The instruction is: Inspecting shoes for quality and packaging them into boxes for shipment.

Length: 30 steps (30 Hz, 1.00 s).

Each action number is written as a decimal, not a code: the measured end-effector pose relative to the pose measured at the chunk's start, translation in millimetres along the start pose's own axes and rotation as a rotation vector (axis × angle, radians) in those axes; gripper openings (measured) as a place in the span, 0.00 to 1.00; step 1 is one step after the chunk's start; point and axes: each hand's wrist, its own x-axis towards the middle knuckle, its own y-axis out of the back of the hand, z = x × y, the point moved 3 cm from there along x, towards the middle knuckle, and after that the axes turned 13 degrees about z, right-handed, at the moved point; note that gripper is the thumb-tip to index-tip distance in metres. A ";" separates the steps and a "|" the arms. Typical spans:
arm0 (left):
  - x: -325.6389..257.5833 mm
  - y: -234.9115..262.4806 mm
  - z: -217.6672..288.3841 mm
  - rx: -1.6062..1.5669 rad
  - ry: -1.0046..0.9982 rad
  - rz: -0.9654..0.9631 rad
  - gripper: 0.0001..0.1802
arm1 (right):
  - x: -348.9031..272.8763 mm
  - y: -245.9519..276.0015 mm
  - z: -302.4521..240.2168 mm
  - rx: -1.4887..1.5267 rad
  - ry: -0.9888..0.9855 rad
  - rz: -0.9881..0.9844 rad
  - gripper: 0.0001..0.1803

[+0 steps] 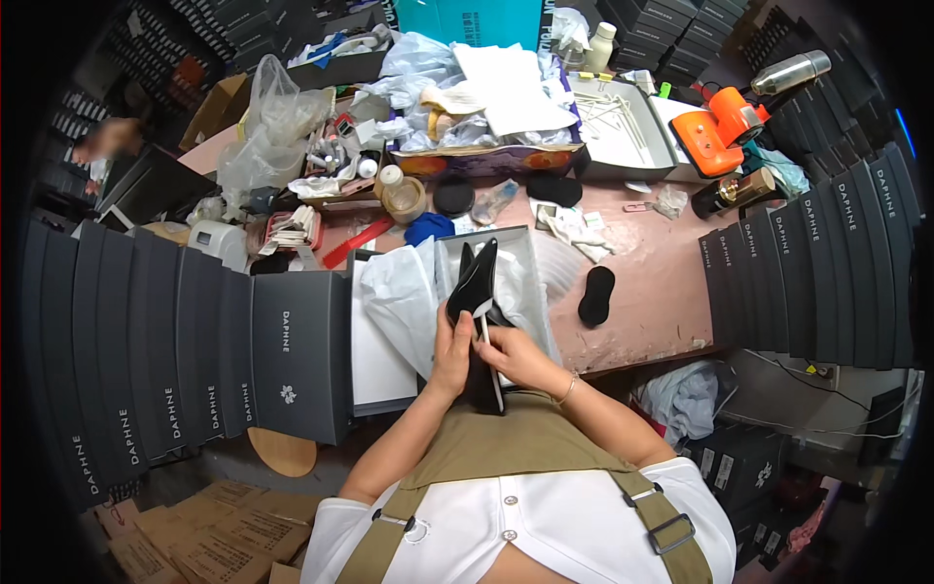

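My left hand [450, 352] grips the black shoe [474, 285] over the open box [534, 263], probably to steady it; right hand [518, 360] pinches what looks like a slim white stick [484, 328]. Box sits close, likely for reach.

Left grip [450, 355] clasped; right grip [514, 356] bent-fingered; both forearms [404, 434] angled inward

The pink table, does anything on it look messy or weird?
Yes, the patterned box at the back looks overfull: crumpled white paper heaps above its rim. Also, a black pad lies off by itself, right of the black shoe.
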 end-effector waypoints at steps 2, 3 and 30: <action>8.6 10.1 -18.7 0.004 -0.013 0.043 0.30 | 2.6 11.5 4.3 -0.112 -0.089 -0.222 0.18; 11.3 14.5 -18.8 -0.130 0.249 -0.005 0.30 | 8.7 32.8 -4.8 -0.298 0.017 -0.210 0.18; -44.9 0.6 -35.0 -0.657 0.808 0.276 0.36 | 10.9 -10.3 -15.7 -0.535 0.866 0.053 0.13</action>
